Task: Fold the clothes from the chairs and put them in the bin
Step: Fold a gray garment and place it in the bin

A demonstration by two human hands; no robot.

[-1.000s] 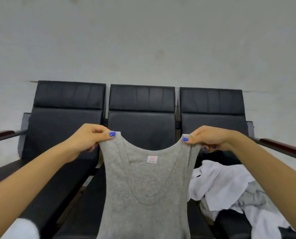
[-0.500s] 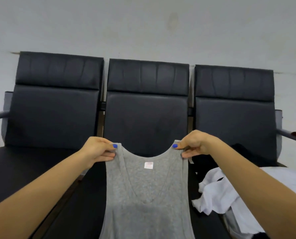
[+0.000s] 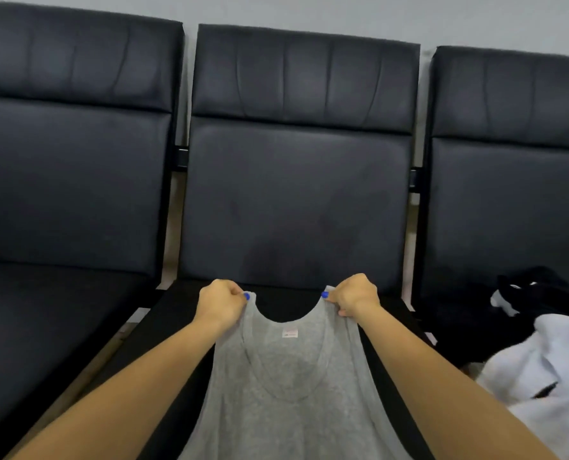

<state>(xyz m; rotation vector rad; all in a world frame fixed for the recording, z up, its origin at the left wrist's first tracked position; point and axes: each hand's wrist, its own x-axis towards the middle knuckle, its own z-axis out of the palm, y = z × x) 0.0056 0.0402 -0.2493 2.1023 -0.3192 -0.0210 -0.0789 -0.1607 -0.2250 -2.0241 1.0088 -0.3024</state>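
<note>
Over the middle chair's seat [image 3: 296,293], the left hand [image 3: 221,303] and right hand [image 3: 354,295] each pinch a shoulder strap of the grey tank top [image 3: 286,393], fingers clenched on fabric. Bare black seat shows beyond its neckline; white and black clothes [image 3: 538,366] lie heaped on the right chair.

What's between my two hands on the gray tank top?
In the head view, only the scooped neckline lies between left hand and right hand, showing black seat.

Three chairs in a row, clothes on two.
A tank top [image 3: 283,393] lies on the middle chair [image 3: 296,194]; a clothes pile [image 3: 538,353] sits on the right chair [image 3: 508,194]; the left chair [image 3: 70,194] stands beside.
</note>
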